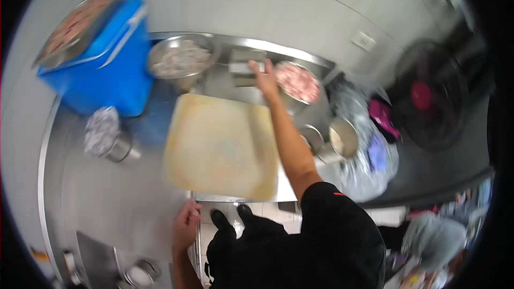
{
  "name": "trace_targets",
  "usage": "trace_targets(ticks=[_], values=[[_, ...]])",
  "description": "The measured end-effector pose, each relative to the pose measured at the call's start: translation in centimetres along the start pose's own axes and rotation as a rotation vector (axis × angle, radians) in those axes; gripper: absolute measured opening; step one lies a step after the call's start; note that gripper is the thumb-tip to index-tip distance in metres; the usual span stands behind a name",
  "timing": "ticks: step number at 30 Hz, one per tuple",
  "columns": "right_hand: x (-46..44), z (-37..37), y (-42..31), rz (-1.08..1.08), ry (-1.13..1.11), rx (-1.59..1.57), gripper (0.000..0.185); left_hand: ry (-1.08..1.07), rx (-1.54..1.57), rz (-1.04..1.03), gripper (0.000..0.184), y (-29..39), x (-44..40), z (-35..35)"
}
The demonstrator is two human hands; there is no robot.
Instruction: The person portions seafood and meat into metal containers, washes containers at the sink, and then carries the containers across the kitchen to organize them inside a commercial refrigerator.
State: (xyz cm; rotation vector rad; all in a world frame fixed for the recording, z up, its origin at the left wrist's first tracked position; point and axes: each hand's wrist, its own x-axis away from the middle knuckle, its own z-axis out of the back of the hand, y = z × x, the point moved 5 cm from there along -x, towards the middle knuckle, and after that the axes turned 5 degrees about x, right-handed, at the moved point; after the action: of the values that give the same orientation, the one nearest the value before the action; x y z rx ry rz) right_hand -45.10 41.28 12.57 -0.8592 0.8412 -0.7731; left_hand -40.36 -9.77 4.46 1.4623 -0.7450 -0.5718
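My right hand reaches to the back of the steel counter, its fingers at a rectangular metal container; whether they grip it is blurred. Just right of that hand is a bowl of pink meat pieces. Below my right hand and forearm lies a worn yellowish cutting board. My left hand hangs near the counter's front edge, below the board's lower left corner, with its fingers partly curled and smeared by motion.
A bowl of pale pieces stands behind the board. At left are a blue box with a meat tray on top, and a foil-like bundle. Metal pots, plastic bags and a fan are at right.
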Motion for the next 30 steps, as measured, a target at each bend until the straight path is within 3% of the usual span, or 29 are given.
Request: trace_targets(ticks=[1, 2, 4, 5, 7, 9, 10, 11, 13, 14, 15, 16, 18, 21, 22, 23, 24, 25, 27, 28, 30], values=[[2.9, 0.6, -0.3, -0.224, -0.088, -0.091, 0.095, -0.08, -0.008, 0.017, 0.044, 1.4, -1.6, -0.9], [5.8, 1.1, -1.1, -0.411, -0.278, -0.265, 0.093, -0.023, -0.104, -0.035, 0.049, 4.0, -3.6, -1.5], [12.1, -0.2, -2.9, -0.686, -0.334, -0.766, 0.089, 0.009, -0.204, -0.091, 0.053, 6.9, -7.5, -3.9], [14.3, -1.6, -2.1, -0.742, -0.471, -0.971, 0.083, 0.081, -0.225, -0.204, 0.056, 8.4, -9.3, -4.9], [18.0, -3.6, -1.6, -0.801, -0.655, -1.121, 0.075, 0.148, -0.26, -0.313, 0.059, 10.2, -11.5, -6.6], [20.5, -3.9, -2.6, -0.875, -0.611, -0.931, 0.071, 0.141, -0.311, -0.223, 0.059, 10.5, -12.6, -8.3], [20.7, -5.2, 0.0, -0.79, -0.704, -0.706, 0.07, 0.141, -0.385, -0.241, 0.044, 8.3, -13.5, -7.9], [20.1, -3.3, -1.4, -0.611, -0.647, -0.429, 0.071, 0.122, -0.398, -0.232, 0.044, 5.8, -14.3, -7.3], [19.1, -2.8, 1.1, -0.236, -0.322, 0.151, 0.065, 0.229, -0.491, -0.283, 0.023, 2.9, -15.0, -6.0], [18.6, -1.9, 1.6, -0.245, -0.321, 0.143, 0.065, 0.254, -0.539, -0.34, 0.014, 5.3, -14.8, -7.4], [17.6, 0.5, 1.1, -0.131, -0.161, 0.122, 0.058, 0.252, -0.551, -0.33, 0.014, 5.3, -15.1, -7.6], [16.4, 2.8, 0.4, -0.002, -0.01, 0.095, 0.051, 0.103, -0.724, -0.462, 0.015, 5.8, -15.3, -8.3], [13.5, 6.6, -1.0, -0.152, -0.143, 0.047, 0.044, -0.072, -0.929, -0.585, 0.018, 6.2, -15.0, -8.8], [8.1, 4.5, -1.3, -0.112, -0.214, -0.041, 0.058, -0.07, -0.981, -0.625, 0.029, 7.6, -14.6, -10.2], [6.0, 2.2, -2.2, -0.077, -0.254, -0.07, 0.058, -0.05, -0.922, -0.393, 0.037, 9.0, -14.2, -10.6], [4.3, -0.4, -2.5, -0.206, -0.406, -0.081, 0.064, -0.034, -0.84, -0.173, 0.046, 10.1, -13.7, -10.7], [3.4, -2.7, -3.0, -0.338, -0.552, -0.081, 0.071, 0.009, -0.85, -0.176, 0.046, 10.3, -13.2, -10.5], [2.4, -4.5, -4.1, -0.307, -0.571, -0.093, 0.071, 0.114, -0.75, -0.277, 0.053, 10.8, -12.5, -10.0], [1.6, -8.5, -5.6, -0.518, -0.693, -0.313, 0.081, 0.243, -0.66, -0.388, 0.059, 11.0, -11.5, -8.3], [0.9, -10.8, -5.6, -0.531, -0.719, -0.343, 0.068, 0.293, -0.565, -0.33, 0.059, 10.2, -11.3, -6.9], [0.3, -13.2, -6.2, -0.501, -0.703, -0.468, 0.058, 0.359, -0.467, -0.275, 0.059, 9.2, -11.2, -4.7]])
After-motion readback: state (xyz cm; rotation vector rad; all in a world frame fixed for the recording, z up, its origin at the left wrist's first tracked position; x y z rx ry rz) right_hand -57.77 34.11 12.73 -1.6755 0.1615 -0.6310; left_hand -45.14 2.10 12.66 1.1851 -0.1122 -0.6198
